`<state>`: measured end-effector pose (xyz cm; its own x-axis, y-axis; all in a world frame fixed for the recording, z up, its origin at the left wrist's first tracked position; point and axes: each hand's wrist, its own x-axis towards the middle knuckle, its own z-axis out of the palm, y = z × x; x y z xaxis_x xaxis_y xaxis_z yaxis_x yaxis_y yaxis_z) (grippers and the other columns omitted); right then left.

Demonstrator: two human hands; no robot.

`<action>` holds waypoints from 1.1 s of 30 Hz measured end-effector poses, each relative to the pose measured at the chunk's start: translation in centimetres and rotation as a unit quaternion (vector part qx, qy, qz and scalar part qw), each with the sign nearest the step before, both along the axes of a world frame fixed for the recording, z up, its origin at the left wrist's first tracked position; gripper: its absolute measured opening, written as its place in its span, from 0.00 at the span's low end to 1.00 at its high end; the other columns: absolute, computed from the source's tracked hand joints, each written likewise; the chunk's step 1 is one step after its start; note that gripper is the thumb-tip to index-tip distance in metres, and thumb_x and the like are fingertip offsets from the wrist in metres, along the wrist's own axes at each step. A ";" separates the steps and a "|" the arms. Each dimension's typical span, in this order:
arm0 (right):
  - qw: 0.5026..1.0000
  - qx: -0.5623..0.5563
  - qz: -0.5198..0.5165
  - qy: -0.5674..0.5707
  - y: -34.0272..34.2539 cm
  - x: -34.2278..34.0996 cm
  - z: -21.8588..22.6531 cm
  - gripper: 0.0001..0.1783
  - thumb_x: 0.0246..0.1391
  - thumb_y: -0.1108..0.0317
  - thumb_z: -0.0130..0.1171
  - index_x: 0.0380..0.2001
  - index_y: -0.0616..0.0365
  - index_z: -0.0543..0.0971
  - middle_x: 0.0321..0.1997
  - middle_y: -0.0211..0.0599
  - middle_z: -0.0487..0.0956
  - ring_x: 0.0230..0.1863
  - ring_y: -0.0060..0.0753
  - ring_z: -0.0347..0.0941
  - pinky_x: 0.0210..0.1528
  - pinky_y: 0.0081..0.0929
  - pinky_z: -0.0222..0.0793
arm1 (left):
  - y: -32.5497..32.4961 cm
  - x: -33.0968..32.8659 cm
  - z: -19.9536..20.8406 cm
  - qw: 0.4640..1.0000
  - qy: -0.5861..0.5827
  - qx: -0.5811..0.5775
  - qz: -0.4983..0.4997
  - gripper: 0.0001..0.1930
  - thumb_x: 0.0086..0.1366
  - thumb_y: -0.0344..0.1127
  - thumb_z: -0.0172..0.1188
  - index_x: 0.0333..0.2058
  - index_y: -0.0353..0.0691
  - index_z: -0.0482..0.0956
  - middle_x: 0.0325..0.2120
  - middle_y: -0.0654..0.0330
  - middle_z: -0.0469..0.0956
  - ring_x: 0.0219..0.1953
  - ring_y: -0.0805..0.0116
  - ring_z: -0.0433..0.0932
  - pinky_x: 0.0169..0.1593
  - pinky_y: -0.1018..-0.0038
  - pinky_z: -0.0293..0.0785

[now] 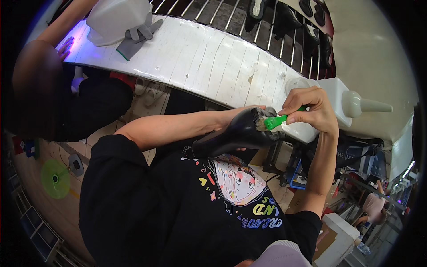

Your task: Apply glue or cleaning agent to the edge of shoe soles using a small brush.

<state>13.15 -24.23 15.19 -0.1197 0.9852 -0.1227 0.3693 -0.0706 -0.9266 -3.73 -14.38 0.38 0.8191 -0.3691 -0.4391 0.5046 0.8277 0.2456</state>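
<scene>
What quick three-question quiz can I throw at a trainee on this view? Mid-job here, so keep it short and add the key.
1. Multiple choice: what does the right hand grip?
A) a hammer
B) a green brush
C) a pair of scissors
2. True or false: the left hand holds the black shoe.
3. Short answer: what grey thing lies beside the white container on the white bench?

Key:
1. B
2. True
3. A grey glove
</scene>
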 end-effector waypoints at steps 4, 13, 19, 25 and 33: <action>1.000 0.012 0.010 0.012 0.6 0.5 -0.7 0.08 0.36 0.74 0.72 0.23 0.64 0.82 0.24 0.35 0.80 0.27 0.24 0.75 0.31 0.19 0.67 | -0.2 -2.0 -0.7 0.971 -0.149 -0.026 -0.183 0.28 0.68 0.55 0.41 0.49 0.33 0.71 0.31 0.51 0.78 0.31 0.64 0.79 0.35 0.72 0.78; 0.999 -0.009 0.039 0.001 2.2 1.2 -0.8 0.09 0.37 0.73 0.71 0.24 0.63 0.82 0.26 0.34 0.80 0.30 0.22 0.76 0.34 0.18 0.68 | -1.1 -1.7 -1.9 0.909 -0.064 -0.339 -0.232 0.29 0.68 0.55 0.41 0.52 0.32 0.67 0.29 0.51 0.78 0.29 0.63 0.79 0.33 0.72 0.78; 0.994 -0.027 0.008 -0.109 -0.2 3.0 1.0 0.10 0.37 0.70 0.71 0.23 0.64 0.81 0.26 0.35 0.82 0.29 0.26 0.78 0.34 0.22 0.70 | 0.3 -1.3 0.6 0.925 0.034 -0.294 -0.239 0.33 0.68 0.55 0.42 0.58 0.30 0.61 0.26 0.48 0.77 0.25 0.60 0.79 0.32 0.71 0.77; 0.899 0.146 -0.402 -0.093 -2.4 3.7 0.0 0.04 0.49 0.73 0.62 0.28 0.63 0.81 0.23 0.28 0.80 0.21 0.16 0.67 0.23 0.15 0.61 | 6.8 1.2 1.6 0.987 -0.065 -0.002 0.150 0.38 0.64 0.65 0.40 0.54 0.33 0.68 0.42 0.49 0.78 0.38 0.63 0.80 0.45 0.68 0.78; 0.778 0.202 -0.581 0.130 -0.6 1.3 -6.4 0.10 0.52 0.74 0.60 0.38 0.65 0.79 0.30 0.30 0.79 0.24 0.11 0.65 0.24 0.10 0.57 | 7.7 -1.4 -2.8 0.427 -0.130 0.805 0.391 0.37 0.54 0.44 0.67 0.57 0.33 0.61 0.55 0.50 0.67 0.58 0.58 0.64 0.64 0.65 0.52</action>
<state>14.48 -24.79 8.81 0.9108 0.3995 0.1040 0.0698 0.0992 -0.9926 -5.11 -6.69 -2.43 0.5139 0.6709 0.5347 0.0115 -0.6286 0.7776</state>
